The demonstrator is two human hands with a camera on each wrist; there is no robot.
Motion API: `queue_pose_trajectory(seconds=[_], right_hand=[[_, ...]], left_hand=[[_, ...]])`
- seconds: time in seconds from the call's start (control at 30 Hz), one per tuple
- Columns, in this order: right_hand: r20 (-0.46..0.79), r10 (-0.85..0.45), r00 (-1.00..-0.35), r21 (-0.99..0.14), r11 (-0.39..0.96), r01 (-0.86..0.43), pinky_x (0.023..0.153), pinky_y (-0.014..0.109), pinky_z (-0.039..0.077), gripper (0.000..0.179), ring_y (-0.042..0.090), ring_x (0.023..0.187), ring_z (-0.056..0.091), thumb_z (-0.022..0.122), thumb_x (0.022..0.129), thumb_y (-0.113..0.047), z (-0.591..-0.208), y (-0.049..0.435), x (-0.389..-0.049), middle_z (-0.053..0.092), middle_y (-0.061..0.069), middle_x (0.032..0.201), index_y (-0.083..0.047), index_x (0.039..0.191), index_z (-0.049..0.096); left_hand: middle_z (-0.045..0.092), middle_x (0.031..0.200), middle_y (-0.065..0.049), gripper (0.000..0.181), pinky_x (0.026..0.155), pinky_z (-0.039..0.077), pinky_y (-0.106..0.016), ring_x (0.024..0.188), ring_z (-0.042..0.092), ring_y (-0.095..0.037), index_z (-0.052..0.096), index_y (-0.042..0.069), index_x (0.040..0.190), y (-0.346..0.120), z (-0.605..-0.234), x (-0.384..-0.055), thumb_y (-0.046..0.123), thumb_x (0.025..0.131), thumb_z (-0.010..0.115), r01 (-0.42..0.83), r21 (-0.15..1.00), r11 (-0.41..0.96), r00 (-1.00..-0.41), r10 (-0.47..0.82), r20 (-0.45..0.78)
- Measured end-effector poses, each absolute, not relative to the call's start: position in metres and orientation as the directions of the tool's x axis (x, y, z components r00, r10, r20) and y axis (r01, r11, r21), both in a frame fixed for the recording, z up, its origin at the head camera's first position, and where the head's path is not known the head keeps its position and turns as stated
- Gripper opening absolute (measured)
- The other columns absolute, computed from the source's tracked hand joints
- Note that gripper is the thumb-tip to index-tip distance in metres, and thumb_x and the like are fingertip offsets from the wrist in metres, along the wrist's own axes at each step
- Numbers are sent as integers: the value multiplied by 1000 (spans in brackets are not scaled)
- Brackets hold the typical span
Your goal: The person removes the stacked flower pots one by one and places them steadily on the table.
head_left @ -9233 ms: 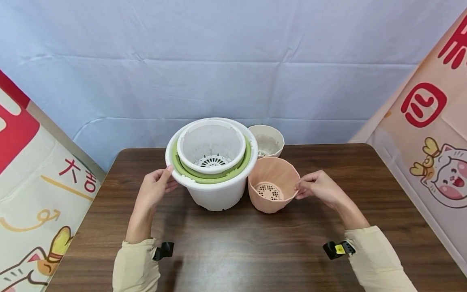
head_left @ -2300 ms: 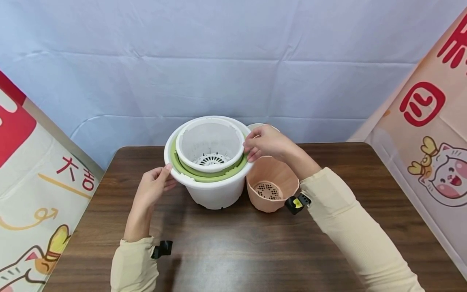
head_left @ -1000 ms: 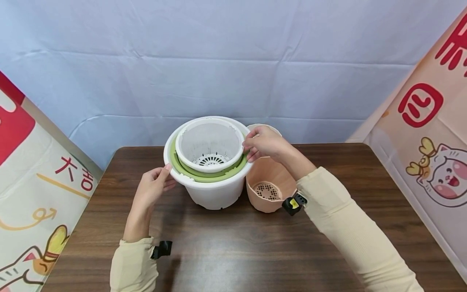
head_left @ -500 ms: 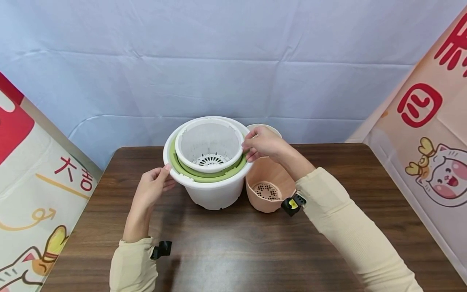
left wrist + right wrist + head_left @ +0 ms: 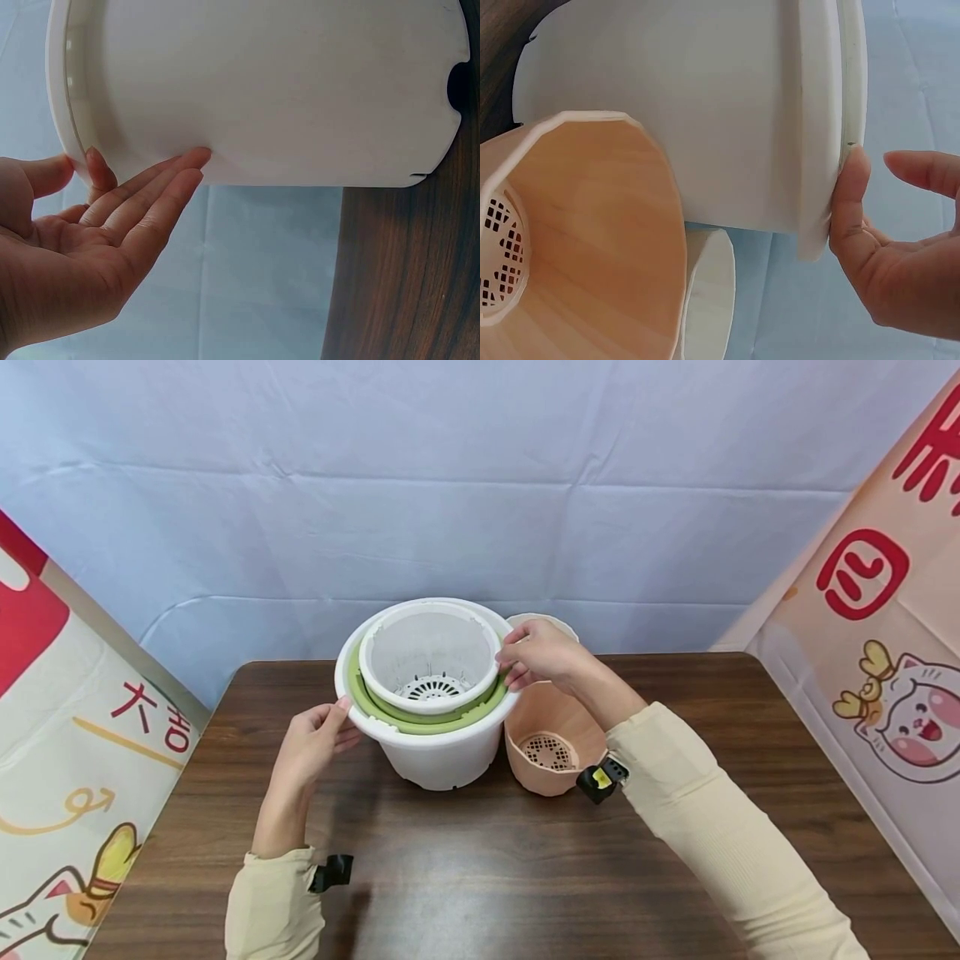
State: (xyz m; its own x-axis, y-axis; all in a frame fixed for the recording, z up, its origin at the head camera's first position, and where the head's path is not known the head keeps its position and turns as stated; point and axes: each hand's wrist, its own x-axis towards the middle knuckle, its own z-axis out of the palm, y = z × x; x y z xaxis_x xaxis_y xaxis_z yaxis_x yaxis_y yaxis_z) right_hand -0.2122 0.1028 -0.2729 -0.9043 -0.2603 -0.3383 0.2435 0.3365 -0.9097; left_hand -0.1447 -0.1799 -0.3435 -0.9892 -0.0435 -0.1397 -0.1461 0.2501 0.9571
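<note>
A large white pot [image 5: 442,764] stands on the table with a green pot [image 5: 431,726] nested in it, and a smaller white pot [image 5: 431,647] with a slotted bottom sits innermost. My left hand [image 5: 311,743] pinches the large pot's rim at its left side between thumb and forefinger; the other fingertips lie along the outer wall in the left wrist view. On the opposite side, my right hand [image 5: 551,656] touches the nested rims with its forefinger. In the right wrist view its thumb is held apart in the air.
Right of the stack is a peach pot [image 5: 542,778] with a gridded bottom. Behind it, a cream pot [image 5: 712,300] is mostly hidden by my right hand in the head view. A pale cloth [image 5: 360,527] hangs behind the brown wooden table [image 5: 450,877].
My right hand has moved from the peach pot's rim, leftward and back, to the nested pots' right rim. During the last second both hands have stayed in place.
</note>
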Motion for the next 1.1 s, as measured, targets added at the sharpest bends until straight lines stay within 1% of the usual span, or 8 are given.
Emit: queue_pose_trajectory(seconds=[0.17, 0.43, 0.53, 0.63, 0.73, 0.93, 1.03, 1.1], right_hand=[[-355, -243, -903, -905, 333, 266, 53, 20, 54, 35, 12, 52, 55, 50, 89, 0, -271, 102, -211, 56, 16, 83, 11, 119, 34], [-353, -227, -908, -903, 335, 268, 51, 19, 53, 41, 11, 52, 53, 52, 88, 0, -272, 101, -210, 56, 14, 83, 11, 123, 34], [-346, -238, -907, -907, 332, 259, 51, 19, 52, 37, 11, 52, 52, 52, 88, 0, -272, 102, -211, 57, 13, 81, 13, 119, 39], [-341, -249, -907, -911, 327, 253, 50, 18, 51, 29, 10, 52, 51, 52, 87, 0, -273, 103, -211, 57, 12, 78, 13, 112, 46], [-340, -256, -905, -914, 318, 253, 49, 17, 50, 25, 10, 51, 50, 53, 87, 0, -274, 104, -212, 57, 10, 76, 13, 108, 48], [-347, -252, -903, -915, 300, 268, 47, 15, 47, 25, 9, 50, 48, 53, 87, 1, -274, 103, -211, 55, 8, 71, 13, 108, 48], [-352, -242, -904, -914, 299, 276, 46, 15, 46, 26, 9, 50, 47, 54, 87, 1, -273, 102, -211, 54, 7, 70, 12, 110, 46], [-355, -235, -905, -913, 297, 281, 46, 15, 45, 26, 9, 50, 47, 54, 87, 1, -274, 102, -212, 54, 7, 70, 11, 109, 46]], left_hand=[[61, 96, -17, 49, 82, 53, -30, 81, 61, -6, 50, -14, 114, -180, -344, -145, 32, 98, 42, -132, 957, 257, -991, -46, -125], [62, 95, -17, 48, 82, 53, -32, 79, 61, -5, 51, -14, 113, -180, -345, -145, 31, 98, 43, -126, 958, 259, -992, -47, -118], [63, 94, -16, 48, 82, 53, -32, 78, 61, -4, 51, -14, 112, -180, -344, -145, 31, 98, 43, -124, 959, 257, -992, -45, -116], [63, 94, -15, 48, 83, 52, -34, 78, 61, -4, 51, -15, 112, -181, -344, -145, 31, 98, 42, -123, 959, 255, -992, -43, -116], [63, 93, -15, 48, 83, 52, -34, 77, 61, -3, 51, -15, 112, -181, -344, -145, 30, 98, 42, -123, 959, 256, -992, -41, -116], [63, 90, -13, 46, 79, 54, -29, 75, 61, -3, 51, -15, 111, -181, -345, -146, 28, 98, 43, -120, 962, 247, -993, -44, -112], [63, 90, -13, 46, 79, 54, -31, 75, 61, -3, 51, -15, 110, -180, -346, -146, 28, 98, 43, -122, 961, 246, -992, -47, -113], [63, 90, -13, 46, 81, 53, -33, 75, 61, -3, 51, -15, 110, -180, -346, -145, 29, 98, 43, -122, 962, 246, -992, -48, -114]])
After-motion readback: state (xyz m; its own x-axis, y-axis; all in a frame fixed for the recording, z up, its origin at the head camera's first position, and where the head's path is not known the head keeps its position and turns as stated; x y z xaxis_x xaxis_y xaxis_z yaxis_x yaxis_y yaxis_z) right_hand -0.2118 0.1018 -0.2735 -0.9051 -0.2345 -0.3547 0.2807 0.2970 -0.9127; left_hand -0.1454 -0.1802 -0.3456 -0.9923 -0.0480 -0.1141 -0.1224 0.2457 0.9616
